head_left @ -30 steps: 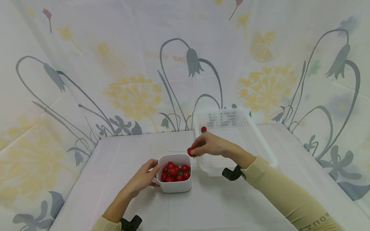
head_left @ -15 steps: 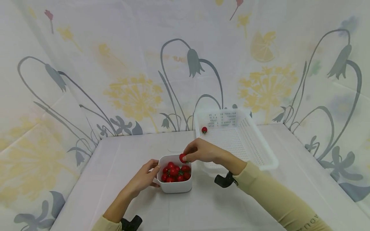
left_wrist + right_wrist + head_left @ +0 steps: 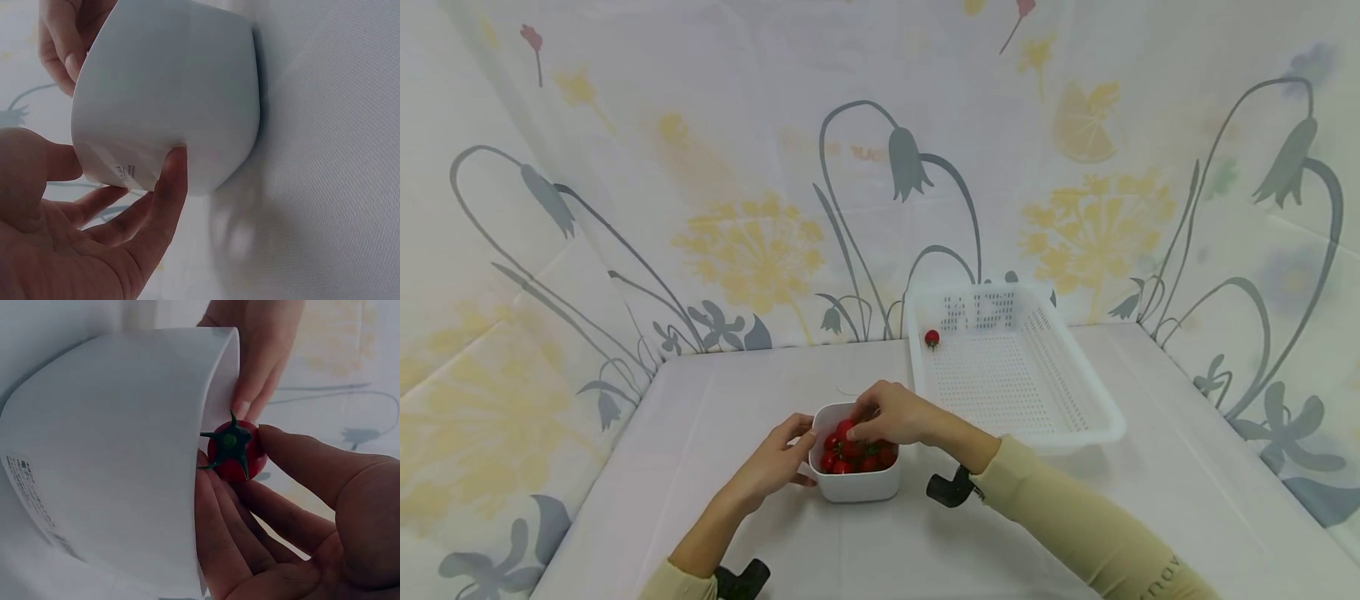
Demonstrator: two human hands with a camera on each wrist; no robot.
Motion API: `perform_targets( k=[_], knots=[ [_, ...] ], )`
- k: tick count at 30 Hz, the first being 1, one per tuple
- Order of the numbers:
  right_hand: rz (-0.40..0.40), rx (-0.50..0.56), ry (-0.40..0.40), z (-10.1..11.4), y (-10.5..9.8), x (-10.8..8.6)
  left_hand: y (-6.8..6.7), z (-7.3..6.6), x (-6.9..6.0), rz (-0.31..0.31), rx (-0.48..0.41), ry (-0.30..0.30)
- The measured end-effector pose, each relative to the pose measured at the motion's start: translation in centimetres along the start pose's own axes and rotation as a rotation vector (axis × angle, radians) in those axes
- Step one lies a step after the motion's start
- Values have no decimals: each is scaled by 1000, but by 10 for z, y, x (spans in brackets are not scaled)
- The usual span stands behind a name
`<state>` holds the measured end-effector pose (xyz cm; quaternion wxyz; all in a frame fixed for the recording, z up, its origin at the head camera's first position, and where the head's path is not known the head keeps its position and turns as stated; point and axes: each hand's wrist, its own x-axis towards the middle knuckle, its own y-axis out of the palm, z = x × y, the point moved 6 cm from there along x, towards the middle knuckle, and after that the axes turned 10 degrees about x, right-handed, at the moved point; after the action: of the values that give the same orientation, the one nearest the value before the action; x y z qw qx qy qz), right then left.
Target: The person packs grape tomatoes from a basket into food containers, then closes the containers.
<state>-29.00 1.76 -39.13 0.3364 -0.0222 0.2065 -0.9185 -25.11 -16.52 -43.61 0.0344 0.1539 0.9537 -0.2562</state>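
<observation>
A white plastic box [image 3: 859, 489] with rounded corners stands on the table, holding several red cherry tomatoes [image 3: 842, 467]. My left hand [image 3: 767, 467] steadies its left side, with the thumb at the rim and the other fingers against the wall. Over the box's mouth, my right hand [image 3: 897, 415] pinches a cherry tomato [image 3: 240, 453] between thumb and fingers. The green star-shaped calyx of that tomato faces the right wrist camera. In the left wrist view, the box wall hides what is inside.
Behind and to the right stands a white perforated basket [image 3: 1075, 379], with a single cherry tomato [image 3: 932, 338] in its far left corner. A white cloth covers the table [image 3: 715, 392]. Flower-printed curtains rise behind and on both sides.
From the basket's near left side, my right hand has moved left and down into the box's opening, carrying the cherry tomato. The left hand and box stay in place.
</observation>
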Motion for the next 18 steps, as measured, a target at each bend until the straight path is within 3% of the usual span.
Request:
perform_targets(
  k=[9, 18],
  knots=[
    [-58, -171, -23, -2, 10, 7, 0, 0, 1, -1, -1, -5],
    [-108, -337, 43, 0, 16, 8, 0, 2, 1, -6, 1, -18]
  ],
)
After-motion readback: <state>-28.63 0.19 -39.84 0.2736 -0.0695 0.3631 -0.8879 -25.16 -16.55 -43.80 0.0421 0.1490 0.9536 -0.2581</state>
